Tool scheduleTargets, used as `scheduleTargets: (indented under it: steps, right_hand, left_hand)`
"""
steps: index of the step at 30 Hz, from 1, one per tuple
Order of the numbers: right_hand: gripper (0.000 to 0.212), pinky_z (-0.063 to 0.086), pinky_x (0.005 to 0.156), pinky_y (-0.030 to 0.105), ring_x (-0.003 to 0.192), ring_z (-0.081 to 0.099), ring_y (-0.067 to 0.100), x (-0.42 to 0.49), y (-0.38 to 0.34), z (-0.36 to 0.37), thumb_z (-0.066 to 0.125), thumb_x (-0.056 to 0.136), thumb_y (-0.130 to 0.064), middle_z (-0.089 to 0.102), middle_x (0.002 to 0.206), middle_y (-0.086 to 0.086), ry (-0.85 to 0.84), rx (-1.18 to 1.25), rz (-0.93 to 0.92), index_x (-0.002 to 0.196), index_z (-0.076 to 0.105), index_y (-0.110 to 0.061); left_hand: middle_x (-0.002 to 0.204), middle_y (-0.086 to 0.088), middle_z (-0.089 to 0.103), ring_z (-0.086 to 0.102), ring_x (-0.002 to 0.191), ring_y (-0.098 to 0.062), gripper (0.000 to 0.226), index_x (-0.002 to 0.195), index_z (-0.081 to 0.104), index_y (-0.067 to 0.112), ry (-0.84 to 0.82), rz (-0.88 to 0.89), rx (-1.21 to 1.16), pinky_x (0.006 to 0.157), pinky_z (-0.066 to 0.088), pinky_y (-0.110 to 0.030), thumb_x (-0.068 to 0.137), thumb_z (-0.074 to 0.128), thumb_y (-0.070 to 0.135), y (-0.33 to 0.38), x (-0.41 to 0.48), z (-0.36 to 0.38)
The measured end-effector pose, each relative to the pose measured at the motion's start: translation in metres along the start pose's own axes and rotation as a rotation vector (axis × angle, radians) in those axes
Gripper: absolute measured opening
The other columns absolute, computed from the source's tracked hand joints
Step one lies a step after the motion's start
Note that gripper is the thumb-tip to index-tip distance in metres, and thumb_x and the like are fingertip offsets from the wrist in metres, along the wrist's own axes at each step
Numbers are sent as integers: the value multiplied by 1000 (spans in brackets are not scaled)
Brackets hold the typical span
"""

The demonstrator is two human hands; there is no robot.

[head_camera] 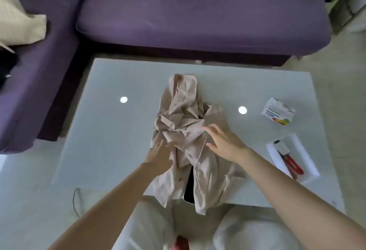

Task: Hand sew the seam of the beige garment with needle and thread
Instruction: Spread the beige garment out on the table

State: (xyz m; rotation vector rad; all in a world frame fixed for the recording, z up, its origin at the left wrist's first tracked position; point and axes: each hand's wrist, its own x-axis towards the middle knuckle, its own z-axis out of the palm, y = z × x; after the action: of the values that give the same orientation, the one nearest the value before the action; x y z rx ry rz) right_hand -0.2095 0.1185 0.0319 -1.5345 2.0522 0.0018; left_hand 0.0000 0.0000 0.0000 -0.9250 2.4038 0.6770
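We noted the beige garment [184, 115] crumpled mid-counter [118, 130], its long axis running away from us, with left hand [160, 154] and right hand [223, 142] resting flat-fingered on either flank, holding nothing.

Garment [186, 130] mid-table [111, 130] (scissors [288, 158] right)

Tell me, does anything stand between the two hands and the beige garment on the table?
Nothing visible does. The left hand is at the left side of the beige garment, and the right hand is over its crumpled middle, both with straight fingers.
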Motion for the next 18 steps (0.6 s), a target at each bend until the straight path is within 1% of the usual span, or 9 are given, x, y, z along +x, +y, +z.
scheduleTargets:
  steps: [2, 4, 5, 7, 9, 11, 13, 15, 18]
  right_hand:
    - [63, 42, 95, 43, 120, 46, 33, 15, 10, 22, 54, 92, -41, 24, 146, 3, 10, -20, -21, 145, 23, -28]
    - [71, 40, 97, 44, 123, 42, 33, 31, 20, 46, 57, 88, -48, 23, 145, 5, -1, -66, -43, 146, 22, -28]
    - [73, 40, 97, 43, 123, 42, 32, 39, 26, 58, 58, 87, -50, 24, 144, 5, 27, -81, -52, 147, 22, -28]
    - [73, 39, 96, 40, 124, 41, 28, 49, 38, 73, 57, 86, -51, 27, 141, 4, 107, -138, -71, 146, 23, -29]
    - [67, 38, 94, 38, 122, 42, 25, 59, 49, 82, 56, 86, -48, 34, 137, 3, 210, -191, -119, 144, 30, -28]
    - [57, 42, 84, 38, 111, 50, 26, 67, 56, 87, 64, 82, -38, 48, 123, 4, 298, -179, -183, 134, 47, -23]
    - [48, 48, 70, 37, 93, 59, 28, 77, 65, 94, 73, 74, -31, 57, 102, 5, 421, -190, -237, 118, 59, -18]
    - [40, 52, 63, 40, 85, 59, 29, 84, 72, 101, 71, 75, -27, 57, 94, 5, 469, -173, -259, 113, 61, -16]
    - [28, 52, 59, 45, 78, 59, 34, 83, 73, 105, 59, 82, -12, 55, 94, 8, 517, -113, -298, 110, 59, -10]
  left_hand:
    - [133, -5, 39, 39, 125, -27, 55, 140, 34, 19, 144, 52, 28, 106, 28, -33, 88, 52, 22, 0, 22, 15]
    - [130, -5, 42, 39, 122, -31, 55, 137, 41, 19, 249, 92, 41, 107, 25, -37, 83, 56, 20, -3, 44, 26]
    - [125, -6, 45, 42, 117, -32, 54, 133, 45, 19, 285, 108, 56, 104, 28, -39, 81, 59, 19, -7, 55, 32]
    - [113, -9, 50, 50, 103, -33, 46, 122, 54, 18, 367, 130, 93, 91, 37, -44, 77, 62, 17, -13, 71, 43]
    - [106, -11, 53, 52, 92, -34, 36, 112, 59, 14, 469, 161, 103, 79, 45, -46, 77, 64, 14, -18, 87, 47]
    - [100, -13, 54, 54, 88, -35, 25, 103, 61, 9, 543, 200, 88, 71, 48, -46, 78, 66, 11, -22, 101, 48]
    - [93, -15, 56, 56, 82, -36, 17, 94, 62, 4, 609, 240, 88, 63, 48, -42, 78, 66, 5, -22, 112, 46]
    - [91, -17, 56, 57, 79, -36, 14, 91, 62, 2, 645, 270, 96, 58, 46, -40, 77, 66, 2, -20, 121, 47]
    - [95, -16, 55, 56, 85, -36, 14, 94, 61, 3, 673, 269, 105, 58, 45, -40, 81, 64, 5, -16, 126, 48]
